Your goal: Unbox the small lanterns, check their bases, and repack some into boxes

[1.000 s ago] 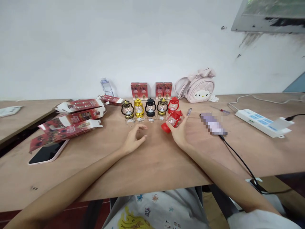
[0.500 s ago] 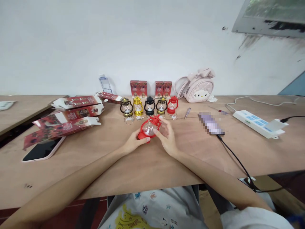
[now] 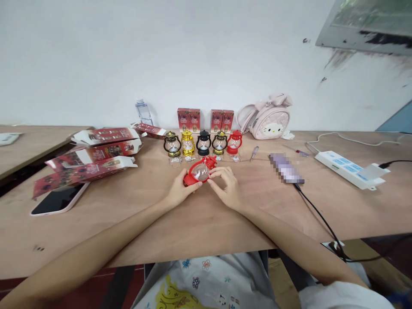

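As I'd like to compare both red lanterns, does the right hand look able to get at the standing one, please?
Probably yes: the right hand is at the held lantern, but only a thin wire piece seems to lie between that hand and the standing lantern.

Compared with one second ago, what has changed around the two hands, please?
The tilted red plastic lantern with a clear round globe moved left, to between the two hands. The left hand, empty before, has taken hold of its base; the right hand, which carried it, now has its fingertips by the globe's right side. The row of five small upright lanterns and the pale pink cat-face bag stayed in place.
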`<state>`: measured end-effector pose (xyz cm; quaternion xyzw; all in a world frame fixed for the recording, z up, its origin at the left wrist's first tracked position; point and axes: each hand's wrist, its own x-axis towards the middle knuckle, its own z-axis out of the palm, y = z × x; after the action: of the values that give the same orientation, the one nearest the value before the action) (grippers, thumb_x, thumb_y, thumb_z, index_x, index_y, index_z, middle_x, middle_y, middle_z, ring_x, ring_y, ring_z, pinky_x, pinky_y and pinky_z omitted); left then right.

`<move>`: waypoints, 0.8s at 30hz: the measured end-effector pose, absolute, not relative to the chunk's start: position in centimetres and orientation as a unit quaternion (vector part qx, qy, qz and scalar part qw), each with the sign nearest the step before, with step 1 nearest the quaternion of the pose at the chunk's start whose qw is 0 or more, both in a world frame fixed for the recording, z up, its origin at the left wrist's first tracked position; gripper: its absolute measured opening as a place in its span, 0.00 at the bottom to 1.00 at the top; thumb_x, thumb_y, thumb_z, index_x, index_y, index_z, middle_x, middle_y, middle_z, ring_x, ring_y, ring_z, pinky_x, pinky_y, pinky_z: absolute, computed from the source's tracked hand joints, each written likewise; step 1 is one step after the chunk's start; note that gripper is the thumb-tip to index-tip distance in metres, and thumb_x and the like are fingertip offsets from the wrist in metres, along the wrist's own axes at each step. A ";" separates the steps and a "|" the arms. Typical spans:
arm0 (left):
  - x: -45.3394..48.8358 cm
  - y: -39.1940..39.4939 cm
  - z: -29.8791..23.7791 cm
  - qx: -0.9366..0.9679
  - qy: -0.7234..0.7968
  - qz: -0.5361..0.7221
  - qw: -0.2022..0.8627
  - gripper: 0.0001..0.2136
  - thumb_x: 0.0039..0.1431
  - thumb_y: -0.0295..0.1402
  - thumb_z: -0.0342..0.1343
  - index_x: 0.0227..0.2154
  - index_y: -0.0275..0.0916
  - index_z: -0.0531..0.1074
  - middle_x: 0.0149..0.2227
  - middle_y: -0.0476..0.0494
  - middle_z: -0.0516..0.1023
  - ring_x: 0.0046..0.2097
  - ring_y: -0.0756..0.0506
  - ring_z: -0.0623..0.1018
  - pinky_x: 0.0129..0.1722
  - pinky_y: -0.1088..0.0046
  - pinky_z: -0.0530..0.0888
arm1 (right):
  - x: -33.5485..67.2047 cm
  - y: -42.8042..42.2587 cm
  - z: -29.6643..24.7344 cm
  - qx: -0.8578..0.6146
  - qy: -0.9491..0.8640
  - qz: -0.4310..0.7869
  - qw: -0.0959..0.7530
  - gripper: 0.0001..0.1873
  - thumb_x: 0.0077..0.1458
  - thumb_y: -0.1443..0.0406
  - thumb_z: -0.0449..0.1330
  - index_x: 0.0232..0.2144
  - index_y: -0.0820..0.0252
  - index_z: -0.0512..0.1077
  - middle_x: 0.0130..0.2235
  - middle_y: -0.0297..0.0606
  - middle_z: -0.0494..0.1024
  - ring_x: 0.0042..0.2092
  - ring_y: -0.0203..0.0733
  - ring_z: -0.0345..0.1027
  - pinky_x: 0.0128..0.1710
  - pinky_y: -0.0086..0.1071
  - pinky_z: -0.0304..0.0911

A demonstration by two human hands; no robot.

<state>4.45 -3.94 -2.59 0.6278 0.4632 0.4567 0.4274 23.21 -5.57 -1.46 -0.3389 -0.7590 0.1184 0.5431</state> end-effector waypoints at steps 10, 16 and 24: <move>5.0 -4.1 -2.1 0.519 0.435 0.548 0.491 0.20 0.48 0.48 0.59 0.33 0.40 0.59 0.25 0.56 0.68 0.21 0.54 0.69 0.17 0.79 0.67 | 23.4 -3.5 -1.9 -0.399 -0.455 0.480 0.635 0.17 0.51 0.50 0.60 0.28 0.57 0.68 0.20 0.26 0.65 0.22 0.30 0.55 0.25 0.27 0.52; 4.7 -4.0 -2.0 0.514 0.432 0.529 0.519 0.20 0.47 0.49 0.58 0.32 0.40 0.59 0.23 0.57 0.67 0.19 0.55 0.68 0.15 0.80 0.64 | 24.5 -2.2 -2.2 -0.377 -0.341 0.660 0.553 0.17 0.42 0.55 0.68 0.27 0.59 0.68 0.20 0.24 0.64 0.21 0.26 0.51 0.22 0.24 0.51; 4.2 -3.4 -2.5 0.514 0.408 0.510 0.556 0.22 0.45 0.51 0.61 0.28 0.40 0.58 0.17 0.60 0.59 0.15 0.59 0.55 0.15 0.83 0.50 | 24.1 -2.4 -2.9 -0.318 -0.316 0.706 0.548 0.10 0.49 0.63 0.65 0.26 0.59 0.66 0.19 0.25 0.62 0.19 0.25 0.47 0.20 0.20 0.48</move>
<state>4.19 -3.37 -2.51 0.5142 0.4078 0.5097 0.5564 24.14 -2.43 -2.85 -0.3185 -0.3159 0.7063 0.5477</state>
